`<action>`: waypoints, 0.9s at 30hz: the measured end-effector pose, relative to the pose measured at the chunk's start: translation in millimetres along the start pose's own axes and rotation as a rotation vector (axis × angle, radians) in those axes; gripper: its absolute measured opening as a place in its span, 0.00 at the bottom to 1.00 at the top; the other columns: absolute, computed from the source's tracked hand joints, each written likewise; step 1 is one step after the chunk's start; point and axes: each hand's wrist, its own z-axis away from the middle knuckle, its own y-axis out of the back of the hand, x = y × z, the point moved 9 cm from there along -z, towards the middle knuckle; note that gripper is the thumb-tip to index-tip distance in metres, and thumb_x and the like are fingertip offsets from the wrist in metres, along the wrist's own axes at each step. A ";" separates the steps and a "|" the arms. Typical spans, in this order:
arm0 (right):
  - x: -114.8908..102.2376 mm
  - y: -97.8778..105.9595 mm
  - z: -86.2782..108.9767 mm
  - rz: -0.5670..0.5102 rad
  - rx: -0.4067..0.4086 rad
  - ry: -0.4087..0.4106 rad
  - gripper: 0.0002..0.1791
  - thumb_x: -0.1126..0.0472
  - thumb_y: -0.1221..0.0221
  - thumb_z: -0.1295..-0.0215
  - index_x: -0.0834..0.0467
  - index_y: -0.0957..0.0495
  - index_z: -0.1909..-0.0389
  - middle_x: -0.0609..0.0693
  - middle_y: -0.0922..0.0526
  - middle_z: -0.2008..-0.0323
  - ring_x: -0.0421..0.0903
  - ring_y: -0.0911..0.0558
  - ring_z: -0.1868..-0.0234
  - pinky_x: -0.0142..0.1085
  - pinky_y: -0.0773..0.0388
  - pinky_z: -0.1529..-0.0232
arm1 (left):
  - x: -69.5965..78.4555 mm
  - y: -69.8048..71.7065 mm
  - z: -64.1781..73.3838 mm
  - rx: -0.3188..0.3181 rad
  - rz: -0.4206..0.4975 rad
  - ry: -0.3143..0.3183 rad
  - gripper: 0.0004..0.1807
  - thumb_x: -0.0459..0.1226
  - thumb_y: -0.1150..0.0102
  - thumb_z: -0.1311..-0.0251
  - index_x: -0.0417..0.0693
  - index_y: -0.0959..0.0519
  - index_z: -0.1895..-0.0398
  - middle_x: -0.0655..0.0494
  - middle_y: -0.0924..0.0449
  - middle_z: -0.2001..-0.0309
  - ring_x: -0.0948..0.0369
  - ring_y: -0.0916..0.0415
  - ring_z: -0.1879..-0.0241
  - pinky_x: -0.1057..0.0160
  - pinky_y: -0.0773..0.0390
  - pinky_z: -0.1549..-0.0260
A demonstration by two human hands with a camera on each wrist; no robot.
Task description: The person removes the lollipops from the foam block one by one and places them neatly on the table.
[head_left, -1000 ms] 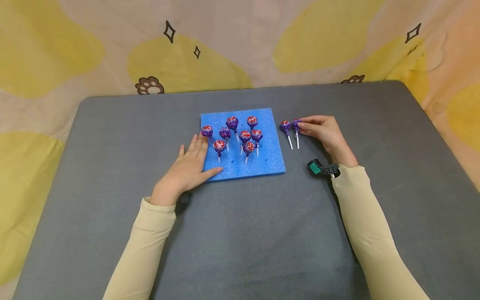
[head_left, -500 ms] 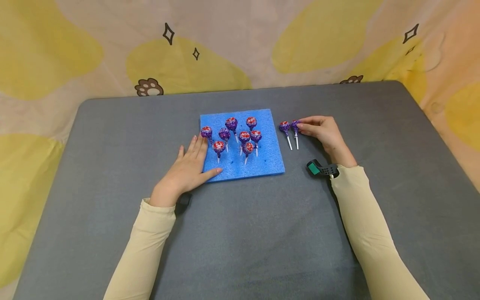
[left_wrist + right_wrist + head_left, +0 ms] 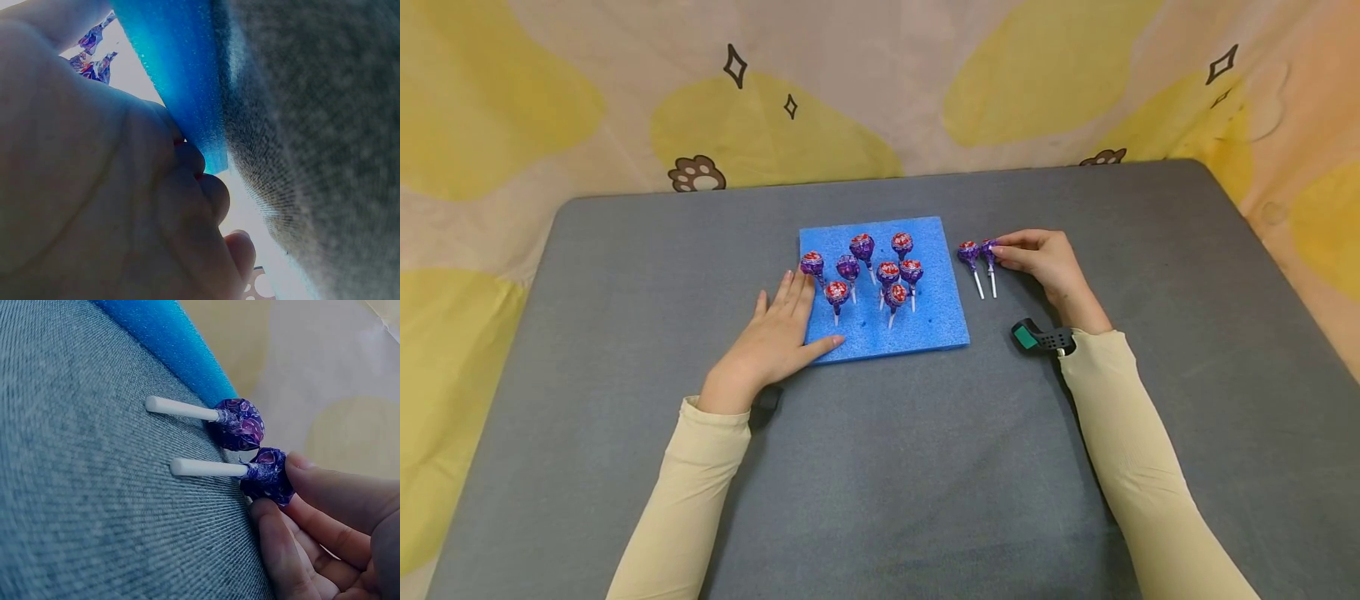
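Observation:
A blue foam board [image 3: 936, 325] lies on the table with several purple-and-red wrapped lollipops [image 3: 862, 247] stuck upright in it. My left hand [image 3: 771, 337] rests with straight fingers on the board's left edge, the thumb over its near corner. To the right of the board, my right hand [image 3: 1048, 262] pinches the wrapped head of a lollipop [image 3: 269, 476] between thumb and fingers; its white stick points toward me. Beside it another lollipop [image 3: 968, 252] lies on the table, its head close to the pinched one in the right wrist view.
The grey cloth-covered table [image 3: 887, 483] stretches around the board. Behind it hangs a yellow and cream patterned curtain [image 3: 820, 125]. A dark strap with a green piece [image 3: 1026, 336] is on the right wrist.
Little differs. My right hand keeps its pinch on the lollipop, which shifts very slightly toward the left. The left hand stays on the board.

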 end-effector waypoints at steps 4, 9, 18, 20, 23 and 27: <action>-0.7 -0.2 -0.5 0.003 0.003 0.006 0.18 0.65 0.36 0.41 0.74 0.23 0.55 0.44 0.18 0.69 0.36 0.20 0.68 0.26 0.21 0.66 | 0.9 0.6 0.6 0.002 0.002 0.001 0.50 0.58 0.55 0.35 0.34 0.64 0.28 0.39 0.73 0.27 0.49 0.78 0.28 0.42 0.70 0.35; -1.3 -0.9 0.2 0.010 0.001 0.009 0.17 0.66 0.36 0.41 0.74 0.23 0.55 0.44 0.18 0.69 0.36 0.19 0.68 0.26 0.21 0.65 | 1.9 1.9 1.6 0.006 0.013 -0.003 0.50 0.58 0.55 0.35 0.33 0.64 0.28 0.39 0.72 0.27 0.48 0.78 0.28 0.41 0.70 0.35; -1.6 1.5 -0.3 -0.072 0.006 0.038 0.12 0.71 0.36 0.43 0.74 0.21 0.60 0.45 0.17 0.72 0.36 0.18 0.70 0.28 0.21 0.67 | 0.1 0.2 0.8 -0.003 0.014 0.007 0.50 0.59 0.55 0.35 0.35 0.65 0.27 0.40 0.74 0.27 0.49 0.79 0.28 0.42 0.71 0.35; -0.9 1.9 -0.8 -0.083 0.013 0.038 0.11 0.71 0.35 0.44 0.73 0.20 0.61 0.45 0.17 0.73 0.36 0.18 0.71 0.28 0.21 0.68 | -0.3 -0.3 0.6 -0.004 0.013 0.008 0.51 0.59 0.55 0.36 0.35 0.65 0.27 0.40 0.74 0.27 0.49 0.79 0.28 0.42 0.71 0.35; -0.9 1.9 -1.1 -0.084 0.015 0.043 0.11 0.70 0.35 0.45 0.72 0.20 0.61 0.45 0.17 0.73 0.36 0.18 0.71 0.27 0.21 0.68 | -0.7 -0.6 0.3 -0.003 0.009 0.007 0.51 0.59 0.55 0.36 0.35 0.65 0.27 0.40 0.73 0.26 0.49 0.79 0.28 0.42 0.70 0.35; -0.6 2.5 -0.6 -0.086 0.016 0.044 0.11 0.70 0.35 0.44 0.72 0.19 0.61 0.45 0.17 0.72 0.36 0.18 0.71 0.27 0.21 0.68 | -0.9 -0.5 0.5 -0.001 0.007 0.009 0.51 0.60 0.55 0.36 0.35 0.65 0.27 0.41 0.73 0.26 0.50 0.79 0.28 0.42 0.70 0.34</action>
